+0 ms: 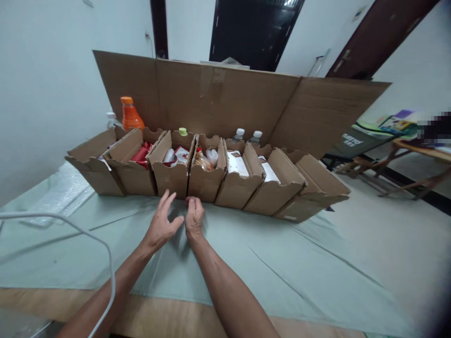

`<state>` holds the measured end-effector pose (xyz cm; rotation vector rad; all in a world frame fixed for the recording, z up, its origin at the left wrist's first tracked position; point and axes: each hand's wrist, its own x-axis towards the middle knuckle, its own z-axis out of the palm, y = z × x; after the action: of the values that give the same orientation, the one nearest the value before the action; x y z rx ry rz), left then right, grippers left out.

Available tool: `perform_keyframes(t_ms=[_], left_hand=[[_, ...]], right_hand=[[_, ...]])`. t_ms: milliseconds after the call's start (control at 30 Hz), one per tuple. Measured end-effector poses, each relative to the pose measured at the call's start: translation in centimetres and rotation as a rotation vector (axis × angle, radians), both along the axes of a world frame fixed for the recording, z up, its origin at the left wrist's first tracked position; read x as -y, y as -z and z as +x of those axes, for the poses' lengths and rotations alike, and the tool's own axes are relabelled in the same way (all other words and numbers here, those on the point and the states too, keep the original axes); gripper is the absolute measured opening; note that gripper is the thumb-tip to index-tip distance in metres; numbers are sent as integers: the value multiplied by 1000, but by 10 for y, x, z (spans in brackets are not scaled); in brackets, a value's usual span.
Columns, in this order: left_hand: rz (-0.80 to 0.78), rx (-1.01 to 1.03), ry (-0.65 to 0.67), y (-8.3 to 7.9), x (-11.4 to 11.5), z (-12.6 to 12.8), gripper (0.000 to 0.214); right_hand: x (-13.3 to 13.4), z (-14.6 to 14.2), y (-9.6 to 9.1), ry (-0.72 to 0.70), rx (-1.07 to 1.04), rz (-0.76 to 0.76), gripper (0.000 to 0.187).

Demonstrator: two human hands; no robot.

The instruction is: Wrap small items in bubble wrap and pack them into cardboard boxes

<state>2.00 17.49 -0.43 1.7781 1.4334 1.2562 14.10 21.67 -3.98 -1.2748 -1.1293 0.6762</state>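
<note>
My left hand is over the pale green cloth, its fingers apart and nothing in it. Close on its right is my right hand, fingers curled inward just in front of the boxes; whatever they may hold is hidden. Directly ahead stand a cardboard box with a white roll and printed packets, and another cardboard box with clear-wrapped items. Further left, one cardboard box contains a red package. To the right, a cardboard box has a white sheet or packet in it.
A tall cardboard panel rises behind the row. An orange bottle and white-capped bottles show behind the boxes. Bubble wrap lies at the left. A white cable crosses my left forearm. A wooden stool stands right.
</note>
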Motion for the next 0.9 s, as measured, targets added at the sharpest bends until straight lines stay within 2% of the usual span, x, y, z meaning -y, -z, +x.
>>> perform_keyframes(t_ms=[100, 200, 267, 333, 400, 467, 533, 600, 700, 800, 900], left_hand=[[-36, -9, -65, 1, 33, -34, 55], [-66, 38, -275, 9, 56, -70, 47], [-49, 82, -426, 16, 62, -85, 43], [-16, 112, -523, 20, 63, -91, 42], [5, 120, -558, 19, 63, -89, 44], [18, 125, -565, 15, 64, -86, 49], [32, 145, -570, 12, 66, -84, 52], [45, 184, -579, 13, 67, -84, 52], [94, 267, -604, 18, 64, -89, 53], [152, 447, -641, 22, 63, -95, 57], [168, 581, -694, 18, 69, -102, 64]], right_hand=[[0, -1, 0, -31, 15, 22, 28], [7, -5, -7, -113, 54, 64, 24], [12, -12, -21, -191, 89, 99, 25], [13, -24, -43, -282, 144, 144, 30], [6, -41, -70, -367, 250, 202, 41], [-11, -62, -98, -419, 405, 240, 53], [-32, -81, -120, -424, 533, 216, 59], [-52, -97, -133, -412, 581, 171, 47], [-64, -111, -136, -400, 560, 154, 24], [-40, -110, -133, -409, 535, 165, 25], [14, -89, -131, -476, 500, 184, 22]])
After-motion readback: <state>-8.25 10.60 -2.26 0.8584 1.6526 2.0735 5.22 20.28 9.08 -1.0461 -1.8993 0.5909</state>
